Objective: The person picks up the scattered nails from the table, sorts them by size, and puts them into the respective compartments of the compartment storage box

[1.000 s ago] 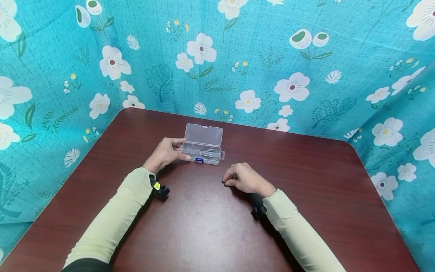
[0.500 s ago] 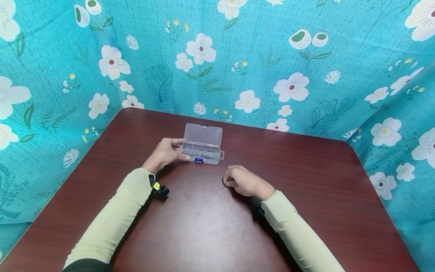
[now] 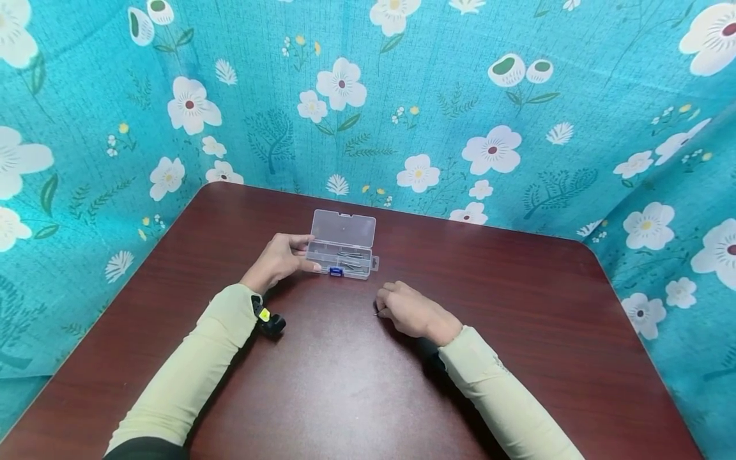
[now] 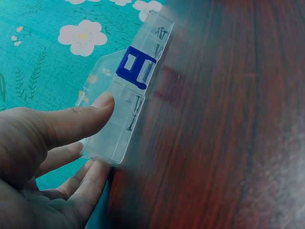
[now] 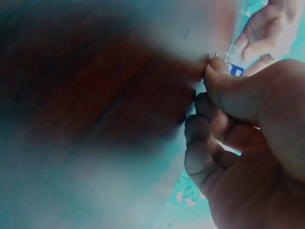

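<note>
A clear plastic compartment box stands with its lid up on the table, a blue label at its front. Several thin metal nails or screws lie in its right-hand compartments; more show through its wall in the left wrist view. My left hand grips the box's left end, thumb on the front and fingers behind and beneath. Just in front and to the right of the box, my right hand pinches a tiny thin metal piece low over the table. Its kind is too small to tell.
The dark red-brown table has rounded far corners. A blue floral cloth hangs behind it and along both sides. A clear hanging tab juts from the box's right end.
My right hand's fingers have drawn together and the hand has turned slightly; a tiny piece now shows at its fingertips. My left hand and the box have stayed in place.
</note>
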`<state>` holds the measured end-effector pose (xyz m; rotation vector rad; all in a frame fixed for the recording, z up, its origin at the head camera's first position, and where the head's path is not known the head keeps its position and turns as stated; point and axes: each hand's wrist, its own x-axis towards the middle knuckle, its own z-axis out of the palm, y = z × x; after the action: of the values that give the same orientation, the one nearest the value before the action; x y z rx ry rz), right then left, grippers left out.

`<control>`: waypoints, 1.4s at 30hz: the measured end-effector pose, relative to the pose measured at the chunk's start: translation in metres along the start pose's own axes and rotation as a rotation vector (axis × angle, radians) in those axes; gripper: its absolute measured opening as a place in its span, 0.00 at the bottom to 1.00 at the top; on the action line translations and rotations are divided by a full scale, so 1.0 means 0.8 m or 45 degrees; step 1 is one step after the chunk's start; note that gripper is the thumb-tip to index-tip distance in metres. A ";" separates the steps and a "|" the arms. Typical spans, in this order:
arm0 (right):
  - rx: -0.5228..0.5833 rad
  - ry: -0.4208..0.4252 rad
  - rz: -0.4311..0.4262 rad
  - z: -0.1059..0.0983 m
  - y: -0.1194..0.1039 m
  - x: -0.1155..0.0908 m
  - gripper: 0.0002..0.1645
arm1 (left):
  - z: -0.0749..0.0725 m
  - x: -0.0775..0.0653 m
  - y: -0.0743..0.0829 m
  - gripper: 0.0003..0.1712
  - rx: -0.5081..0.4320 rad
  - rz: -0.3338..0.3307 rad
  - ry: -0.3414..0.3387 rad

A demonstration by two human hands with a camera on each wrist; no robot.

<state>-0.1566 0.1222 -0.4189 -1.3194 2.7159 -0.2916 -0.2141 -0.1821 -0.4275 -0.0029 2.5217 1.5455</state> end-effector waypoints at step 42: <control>0.452 0.322 0.320 -0.030 -0.001 0.086 0.14 | -0.001 0.000 0.003 0.44 0.011 -0.029 0.005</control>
<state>-0.2031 0.0703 -0.3959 -0.8879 2.8071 -0.9184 -0.2147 -0.1819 -0.4253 -0.0336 2.5220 1.5277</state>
